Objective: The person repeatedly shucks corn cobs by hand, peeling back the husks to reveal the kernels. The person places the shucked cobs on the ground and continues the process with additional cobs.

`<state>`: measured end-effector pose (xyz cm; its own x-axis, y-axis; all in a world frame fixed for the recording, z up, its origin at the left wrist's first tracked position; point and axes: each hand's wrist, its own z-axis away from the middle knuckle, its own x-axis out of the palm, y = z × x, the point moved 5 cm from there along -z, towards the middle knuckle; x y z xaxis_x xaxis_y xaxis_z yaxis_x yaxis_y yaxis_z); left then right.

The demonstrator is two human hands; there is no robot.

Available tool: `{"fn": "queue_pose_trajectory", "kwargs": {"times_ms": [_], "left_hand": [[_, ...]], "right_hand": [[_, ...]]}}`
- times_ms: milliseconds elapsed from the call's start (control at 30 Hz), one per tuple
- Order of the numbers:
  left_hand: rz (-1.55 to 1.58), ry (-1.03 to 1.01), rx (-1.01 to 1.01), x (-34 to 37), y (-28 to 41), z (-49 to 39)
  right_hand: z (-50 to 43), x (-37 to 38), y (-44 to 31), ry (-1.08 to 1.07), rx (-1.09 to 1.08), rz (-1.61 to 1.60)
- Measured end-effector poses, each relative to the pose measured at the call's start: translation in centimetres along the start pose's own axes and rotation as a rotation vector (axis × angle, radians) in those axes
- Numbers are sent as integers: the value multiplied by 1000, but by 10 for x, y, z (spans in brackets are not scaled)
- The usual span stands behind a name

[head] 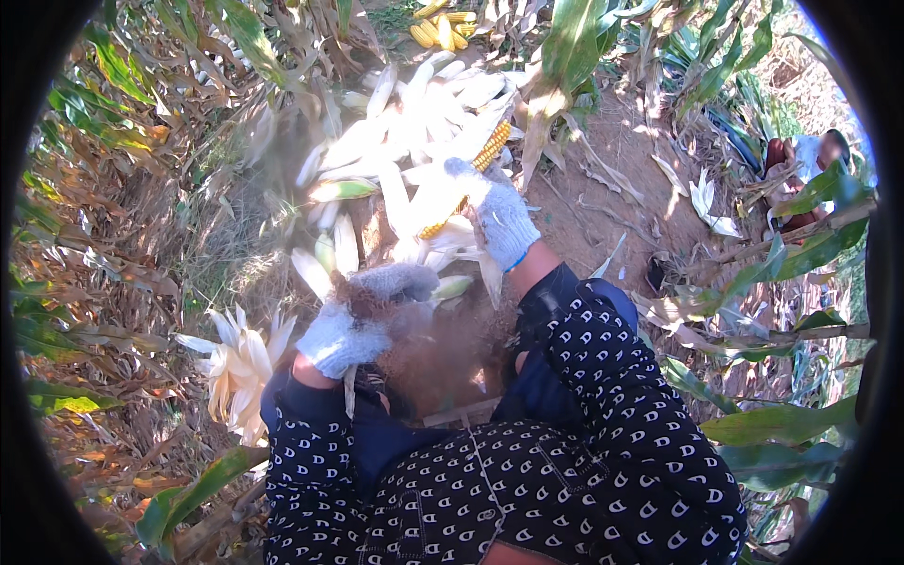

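Observation:
My right hand (500, 215), in a pale knitted glove, grips a corn ear (492, 146). Yellow kernels show above and below the fingers, and pale husk hangs about the ear's lower end. My left hand (367, 314), gloved likewise, is lower and to the left, apart from the ear. Brown corn silk (361, 300) clings around its blurred fingers, which look curled on the tuft. Just beyond both hands lies a heap of corn ears in pale husks (417, 120), partly washed out by sunlight.
Several bare yellow cobs (443, 32) lie beyond the heap. A bunch of peeled husks (240, 371) rests at left. Standing corn stalks with green leaves (784, 427) crowd both sides. Another person (809, 166) is at the far right. Brown soil (600, 183) shows right of the heap.

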<state>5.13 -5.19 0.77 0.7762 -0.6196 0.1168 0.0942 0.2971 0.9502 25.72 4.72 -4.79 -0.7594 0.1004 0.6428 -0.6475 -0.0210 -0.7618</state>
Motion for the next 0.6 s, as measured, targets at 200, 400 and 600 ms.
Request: {"fn": "queue_pose_trajectory", "kwargs": {"times_ms": [200,400,600], "left_hand": [[-571,589,275,-41,11,-14],[-565,856,584,-54,27,-31],[-35,806,518,-54,5,-47]], "right_hand": [[22,24,-9,-186,-212,1226],[45,40,22,-385,48,986],[55,42,44,-460,115,911]]}}
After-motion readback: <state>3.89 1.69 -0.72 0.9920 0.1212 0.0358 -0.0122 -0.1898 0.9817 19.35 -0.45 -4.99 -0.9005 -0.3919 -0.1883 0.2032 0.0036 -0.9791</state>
